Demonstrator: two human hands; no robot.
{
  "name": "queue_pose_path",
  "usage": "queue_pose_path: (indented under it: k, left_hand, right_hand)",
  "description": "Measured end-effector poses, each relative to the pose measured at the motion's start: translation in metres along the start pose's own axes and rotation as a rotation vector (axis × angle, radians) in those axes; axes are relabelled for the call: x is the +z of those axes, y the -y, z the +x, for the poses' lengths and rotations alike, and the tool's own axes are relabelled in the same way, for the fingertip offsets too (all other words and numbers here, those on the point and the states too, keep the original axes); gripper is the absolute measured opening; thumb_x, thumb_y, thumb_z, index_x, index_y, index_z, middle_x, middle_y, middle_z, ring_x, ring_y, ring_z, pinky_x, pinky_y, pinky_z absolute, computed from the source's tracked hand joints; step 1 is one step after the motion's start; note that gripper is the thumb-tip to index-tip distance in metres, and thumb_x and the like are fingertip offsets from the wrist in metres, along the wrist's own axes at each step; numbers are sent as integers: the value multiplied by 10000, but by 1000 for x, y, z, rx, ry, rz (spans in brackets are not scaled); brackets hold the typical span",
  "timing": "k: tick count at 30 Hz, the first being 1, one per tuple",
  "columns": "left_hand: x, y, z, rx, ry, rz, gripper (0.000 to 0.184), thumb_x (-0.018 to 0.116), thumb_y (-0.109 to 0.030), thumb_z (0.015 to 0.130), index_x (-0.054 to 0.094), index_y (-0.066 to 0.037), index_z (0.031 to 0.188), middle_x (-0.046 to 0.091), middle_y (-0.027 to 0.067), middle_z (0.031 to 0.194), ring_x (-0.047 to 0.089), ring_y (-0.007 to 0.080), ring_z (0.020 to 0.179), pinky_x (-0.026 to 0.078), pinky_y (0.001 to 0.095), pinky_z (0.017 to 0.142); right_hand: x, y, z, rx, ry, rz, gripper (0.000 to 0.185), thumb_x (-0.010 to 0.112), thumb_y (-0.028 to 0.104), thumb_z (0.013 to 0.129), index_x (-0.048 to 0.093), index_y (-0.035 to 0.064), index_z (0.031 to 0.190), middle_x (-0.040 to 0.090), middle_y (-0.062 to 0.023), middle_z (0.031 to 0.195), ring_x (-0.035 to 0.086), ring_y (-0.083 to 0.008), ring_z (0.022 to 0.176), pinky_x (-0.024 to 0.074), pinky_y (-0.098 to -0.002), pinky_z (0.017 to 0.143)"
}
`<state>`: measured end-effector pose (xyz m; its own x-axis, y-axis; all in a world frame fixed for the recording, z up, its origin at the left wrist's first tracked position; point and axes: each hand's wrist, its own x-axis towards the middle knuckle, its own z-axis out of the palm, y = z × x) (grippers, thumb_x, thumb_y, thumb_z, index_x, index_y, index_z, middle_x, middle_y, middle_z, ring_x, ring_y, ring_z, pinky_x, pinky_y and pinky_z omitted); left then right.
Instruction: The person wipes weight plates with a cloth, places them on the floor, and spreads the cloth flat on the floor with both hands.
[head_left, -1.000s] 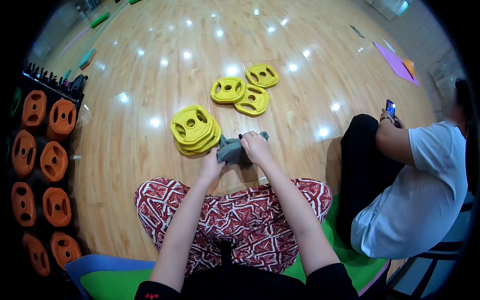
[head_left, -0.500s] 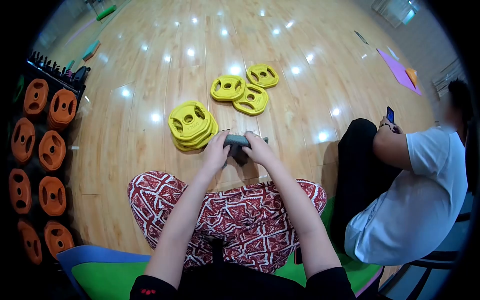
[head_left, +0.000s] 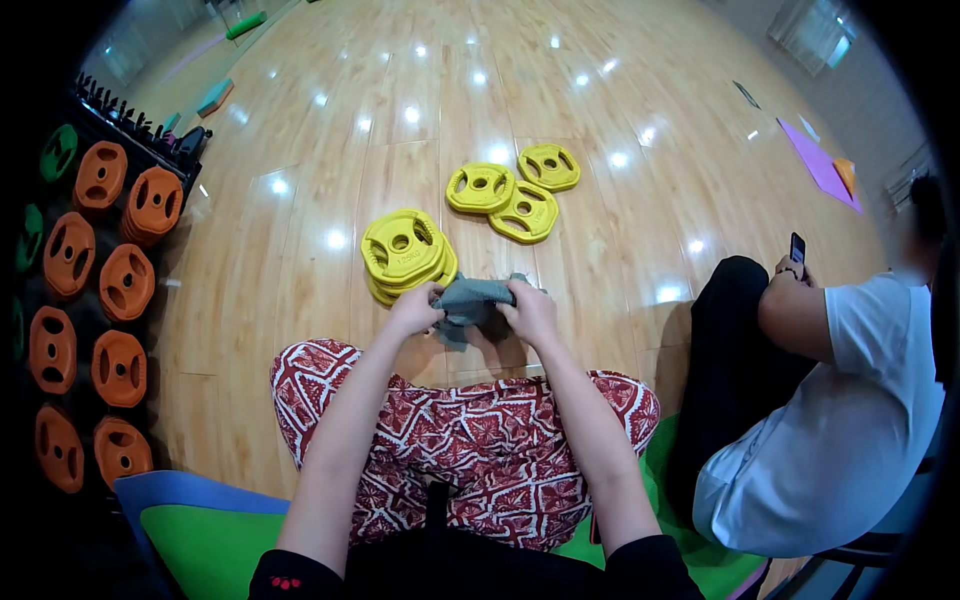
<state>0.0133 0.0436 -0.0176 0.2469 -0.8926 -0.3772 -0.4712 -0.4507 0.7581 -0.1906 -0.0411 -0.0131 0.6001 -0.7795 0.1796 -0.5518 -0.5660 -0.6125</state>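
A grey cloth point(head_left: 474, 298) hangs between my two hands, low over the wooden floor in front of my crossed legs. My left hand point(head_left: 415, 309) pinches its left end, and my right hand point(head_left: 531, 312) grips its right end. Just beyond my left hand is a stack of yellow weight plates point(head_left: 402, 248). Farther out lie more yellow plates: one at the left point(head_left: 480, 187), one nearer point(head_left: 526, 212) and one at the back right point(head_left: 549, 167), close together.
At the left stands a rack with orange weight plates point(head_left: 119, 368) and some green ones point(head_left: 59, 152). To my right a person in a white shirt point(head_left: 830, 420) sits holding a phone point(head_left: 797, 247). A green mat point(head_left: 215, 545) lies under me. A purple mat point(head_left: 818, 165) is farther right.
The cloth was bunched up between my hands and now hangs spread out, with my hands a little farther apart. The whole view has shifted slightly as my head moved.
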Motion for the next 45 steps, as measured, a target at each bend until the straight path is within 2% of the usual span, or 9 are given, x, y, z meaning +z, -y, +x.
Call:
queue_pose_path:
  k: [3, 11, 14, 18, 25, 27, 29, 34, 45]
  left_hand:
    - [-15, 9, 0, 227, -53, 190, 604, 633, -74, 604, 441, -17, 1174, 579, 148, 993, 601, 197, 712, 493, 295, 605]
    - [-43, -57, 19, 210, -203, -651, 474, 440, -265, 819, 399, -35, 1231, 451, 137, 1208, 379, 220, 1161, 304, 312, 949]
    - [-42, -67, 27, 177, 382, -1259, 582, 286, -477, 879, 367, -33, 1247, 419, 132, 1244, 400, 248, 1147, 296, 364, 982]
    - [-23, -97, -9, -113, 379, -1265, 576, 345, -459, 870, 335, -38, 1264, 411, 125, 1250, 403, 241, 1147, 291, 359, 990]
    - [4, -52, 22, 615, 295, -388, 512, 553, -302, 795, 399, -55, 1217, 435, 78, 1219, 394, 206, 1140, 283, 333, 992]
    - [8, -17, 35, -5, 427, -1123, 494, 538, -328, 796, 428, -50, 1190, 443, 75, 1209, 395, 209, 1133, 287, 349, 985]
    - [-18, -39, 9, -210, 841, -1117, 456, 529, -264, 812, 433, 10, 1164, 525, 114, 1088, 517, 177, 978, 399, 309, 879]
    - [-57, -32, -13, -95, 428, -397, 358, 512, -183, 822, 500, 18, 1118, 582, 74, 1017, 566, 138, 890, 440, 259, 809]
    - [-105, -65, 29, 136, -317, -380, 269, 484, -197, 830, 595, 4, 970, 622, 91, 850, 576, 147, 783, 437, 267, 710]
  right_hand:
    - [-19, 9, 6, 10, -65, -31, 242, 647, 204, 659, 557, 80, 847, 591, -126, 742, 572, -308, 692, 455, -389, 605]
    - [-72, 22, 11, 156, -187, 518, 282, 674, 121, 644, 589, 28, 896, 610, -103, 737, 579, -161, 633, 454, -256, 604]
    - [-81, 22, 7, 98, -237, 1155, 279, 655, 120, 709, 562, -39, 917, 597, -49, 833, 556, -109, 719, 451, -234, 672]
    - [-87, 20, 8, 77, -186, 1502, 321, 622, 148, 745, 533, -46, 984, 602, -88, 895, 578, -146, 770, 456, -265, 720]
    - [-91, 12, 8, 124, -264, 1559, 307, 649, 125, 724, 539, -44, 956, 601, -79, 862, 570, -137, 737, 453, -250, 694]
    - [-92, 11, 10, 132, -279, 1579, 278, 634, 115, 738, 542, -40, 949, 599, -78, 855, 568, -141, 738, 452, -255, 693]
    - [-90, 8, 11, 219, -381, 1612, 245, 615, 103, 753, 545, -36, 944, 598, -82, 852, 567, -146, 744, 450, -257, 702]
    - [-77, -14, 21, 273, -495, 1583, 267, 538, 152, 809, 518, -23, 1010, 587, -111, 942, 578, -215, 825, 466, -333, 754]
    - [-58, -25, 22, 343, -263, 1842, 428, 443, 278, 857, 412, 4, 1184, 494, -143, 1161, 492, -289, 1046, 379, -429, 908]
